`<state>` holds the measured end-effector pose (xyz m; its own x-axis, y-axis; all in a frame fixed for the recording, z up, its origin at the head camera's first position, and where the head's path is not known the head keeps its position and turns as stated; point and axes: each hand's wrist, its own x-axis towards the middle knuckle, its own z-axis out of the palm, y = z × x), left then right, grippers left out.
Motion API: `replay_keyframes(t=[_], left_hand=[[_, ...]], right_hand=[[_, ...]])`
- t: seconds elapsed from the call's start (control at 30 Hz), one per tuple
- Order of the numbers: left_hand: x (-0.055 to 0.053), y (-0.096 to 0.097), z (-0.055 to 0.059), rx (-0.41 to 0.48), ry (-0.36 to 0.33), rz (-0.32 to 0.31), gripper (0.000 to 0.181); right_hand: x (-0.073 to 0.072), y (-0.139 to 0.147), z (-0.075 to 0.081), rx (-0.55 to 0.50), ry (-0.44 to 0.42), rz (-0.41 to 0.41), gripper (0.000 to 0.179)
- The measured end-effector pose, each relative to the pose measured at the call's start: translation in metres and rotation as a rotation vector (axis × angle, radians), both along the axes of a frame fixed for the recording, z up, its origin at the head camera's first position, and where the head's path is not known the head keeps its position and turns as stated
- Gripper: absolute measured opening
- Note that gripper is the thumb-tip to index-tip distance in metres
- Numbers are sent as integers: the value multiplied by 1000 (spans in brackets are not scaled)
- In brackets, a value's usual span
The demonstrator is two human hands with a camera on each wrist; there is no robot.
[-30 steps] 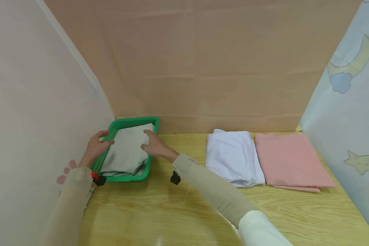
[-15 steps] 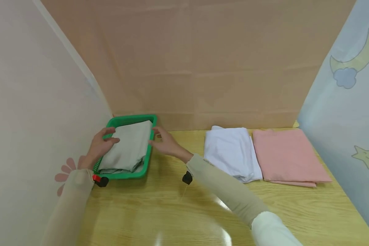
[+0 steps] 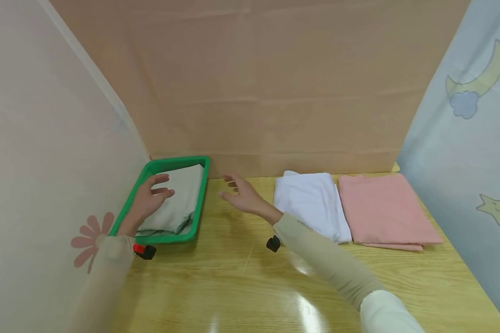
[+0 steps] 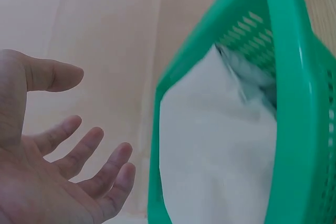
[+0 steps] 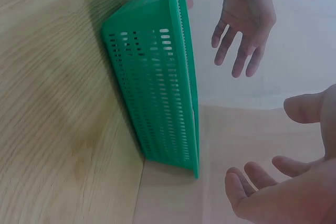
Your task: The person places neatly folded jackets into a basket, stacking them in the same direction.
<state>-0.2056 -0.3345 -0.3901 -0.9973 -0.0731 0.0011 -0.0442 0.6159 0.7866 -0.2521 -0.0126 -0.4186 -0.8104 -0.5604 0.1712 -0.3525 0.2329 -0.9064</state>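
Note:
A green plastic basket (image 3: 194, 226) stands at the back left of the table, with a folded light grey cloth (image 3: 185, 185) lying inside. Over the basket's left side hovers my left hand (image 3: 150, 196), fingers relaxed and holding nothing; the left wrist view shows it apart from the basket's rim (image 4: 294, 103). My right hand (image 3: 246, 194) is in the air right of the basket, fingers loosely bent and spread from the thumb, with nothing in it. A folded white cloth (image 3: 308, 199) lies to the right of that hand, partly covered by the right sleeve.
A folded pink cloth (image 3: 387, 210) lies beside the white one on the wooden table (image 3: 233, 286). A brown sheet (image 3: 250, 92) closes off the back. Pale printed walls stand at left (image 3: 46, 152) and right (image 3: 450, 152), the left one close to the basket.
My right hand has moved right, from over the grey cloth to outside the basket. My left hand has shifted slightly right over the basket. The cloths have stayed in place.

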Motion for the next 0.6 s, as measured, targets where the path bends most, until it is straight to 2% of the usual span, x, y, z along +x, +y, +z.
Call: replay_keyframes(t=[0.1,0.33,0.6], left_hand=[[-6,6,-11,19,30,-13,63],[-4,28,-15,33,101,-47,56],[-7,50,-29,48,164,-92,53]], right_hand=[[-5,10,-6,13,13,-21,63],[-6,34,-6,11,54,-60,64],[-4,64,-8,49,92,-101,63]])
